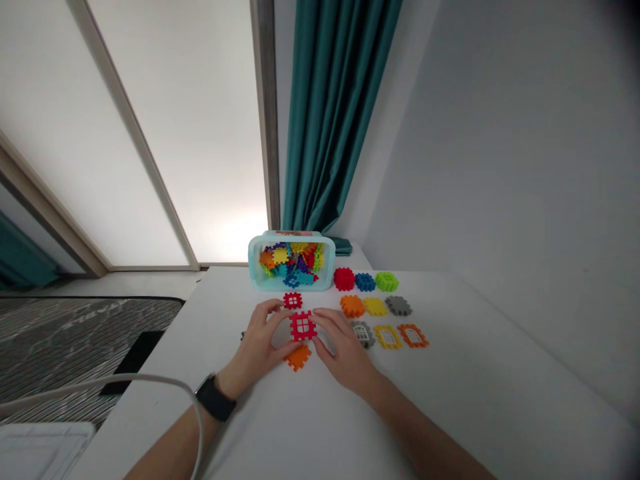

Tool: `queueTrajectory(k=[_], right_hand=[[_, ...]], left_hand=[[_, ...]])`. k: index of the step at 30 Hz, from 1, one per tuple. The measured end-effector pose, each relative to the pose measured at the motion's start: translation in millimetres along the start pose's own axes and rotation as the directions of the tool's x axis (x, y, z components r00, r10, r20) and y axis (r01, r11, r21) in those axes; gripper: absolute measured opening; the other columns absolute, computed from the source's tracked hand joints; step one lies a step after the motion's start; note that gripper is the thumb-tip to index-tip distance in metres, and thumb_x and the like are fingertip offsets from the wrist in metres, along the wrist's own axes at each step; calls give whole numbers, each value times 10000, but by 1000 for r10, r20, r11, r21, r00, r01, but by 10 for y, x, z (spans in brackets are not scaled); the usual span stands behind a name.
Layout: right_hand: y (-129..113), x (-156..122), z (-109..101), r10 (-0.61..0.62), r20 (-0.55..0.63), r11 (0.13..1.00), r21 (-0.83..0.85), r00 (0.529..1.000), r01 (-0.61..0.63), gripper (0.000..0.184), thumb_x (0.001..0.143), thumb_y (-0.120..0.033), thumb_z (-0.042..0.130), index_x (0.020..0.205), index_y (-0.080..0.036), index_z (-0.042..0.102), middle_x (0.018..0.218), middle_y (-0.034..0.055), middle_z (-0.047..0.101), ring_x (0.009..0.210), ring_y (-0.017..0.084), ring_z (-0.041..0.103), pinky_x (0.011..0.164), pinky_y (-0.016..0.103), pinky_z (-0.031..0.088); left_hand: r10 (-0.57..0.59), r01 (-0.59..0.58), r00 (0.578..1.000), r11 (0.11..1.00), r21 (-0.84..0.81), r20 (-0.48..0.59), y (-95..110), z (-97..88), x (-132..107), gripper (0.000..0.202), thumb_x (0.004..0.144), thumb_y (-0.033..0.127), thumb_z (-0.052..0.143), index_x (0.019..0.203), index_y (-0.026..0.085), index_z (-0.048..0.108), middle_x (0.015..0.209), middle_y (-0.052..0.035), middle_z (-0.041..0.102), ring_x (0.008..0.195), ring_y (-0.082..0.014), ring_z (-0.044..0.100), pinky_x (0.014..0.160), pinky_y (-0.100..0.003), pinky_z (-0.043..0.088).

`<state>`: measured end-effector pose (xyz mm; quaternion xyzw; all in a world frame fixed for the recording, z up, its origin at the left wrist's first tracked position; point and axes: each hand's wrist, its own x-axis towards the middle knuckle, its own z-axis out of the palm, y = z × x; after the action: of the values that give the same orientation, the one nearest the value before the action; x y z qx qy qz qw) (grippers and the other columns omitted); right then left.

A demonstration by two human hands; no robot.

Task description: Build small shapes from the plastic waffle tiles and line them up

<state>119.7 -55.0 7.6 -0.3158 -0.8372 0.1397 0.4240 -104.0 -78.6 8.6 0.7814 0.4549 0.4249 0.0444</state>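
My left hand [260, 340] and my right hand [343, 350] pinch a red interlocking plastic window-frame piece [303, 327] between their fingertips, just above the white table [475, 373]. A small red window piece [293, 301] lies beyond my left fingers. An orange toothed piece [299, 357] sits just below the hands. Right of my right hand lie a grey window piece [363, 333], a yellow frame [388, 337] and an orange frame [413, 335]. Solid red, blue, green, orange, yellow and grey toothed pieces form two rows behind them.
A pale turquoise plastic box [293, 285] full of mixed pieces lies on its side at the far table edge. A teal curtain [330, 113] hangs behind it. A white cable [125, 381] crosses my left arm, and a striped bed [75, 340] lies beyond the left edge.
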Motion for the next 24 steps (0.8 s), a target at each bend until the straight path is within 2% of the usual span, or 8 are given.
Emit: queueTrajectory(k=[4, 10, 16, 21, 24], right_hand=[[22, -9, -2, -54, 54, 996, -75, 997, 58, 370, 956, -150, 518, 1306, -259, 566, 1348, 102, 602, 1267, 255, 555, 1078, 479, 482], [43, -6, -28, -60, 89, 995, -69, 994, 66, 328, 963, -137, 502, 1261, -256, 571, 1391, 90, 589, 1302, 247, 541, 1099, 481, 462], [77, -3, -15, -62, 29, 997, -38, 998, 63, 320, 950, -163, 548, 1256, -257, 556, 1325, 94, 623, 1237, 244, 581, 1057, 463, 482], [74, -13, 16, -41, -18, 999, -28, 999, 41, 279, 931, -158, 559, 1192, -254, 580, 1314, 103, 603, 1221, 252, 582, 1044, 464, 490], [60, -20, 25, -16, -14, 1000, -15, 1000, 16, 267, 923, -157, 573, 1170, -255, 595, 1287, 107, 588, 1193, 252, 592, 1028, 455, 510]], left_hand=[[-4, 4, 1000, 1000, -28, -2, -44, 16, -5, 453, 853, 323, 754, 1270, 253, 592, 1275, -126, 506, 1153, -282, 549, 993, -485, 521], [-10, 11, 1000, 999, -35, 30, -56, 29, -12, 475, 858, 317, 753, 1298, 272, 581, 1302, -123, 482, 1157, -280, 540, 1001, -485, 514], [-15, 16, 1000, 999, -47, 22, -20, 32, 11, 487, 872, 262, 730, 1326, 271, 551, 1275, -113, 506, 1176, -270, 533, 1017, -467, 496], [-23, 20, 999, 996, -85, -39, -2, 57, 12, 212, 864, 226, 732, 1045, 227, 622, 1197, -90, 540, 1136, -252, 545, 990, -436, 496], [-29, 25, 999, 995, -98, -46, 4, 73, 15, 169, 865, 184, 715, 1009, 227, 637, 1180, -82, 545, 1116, -242, 550, 980, -421, 498]])
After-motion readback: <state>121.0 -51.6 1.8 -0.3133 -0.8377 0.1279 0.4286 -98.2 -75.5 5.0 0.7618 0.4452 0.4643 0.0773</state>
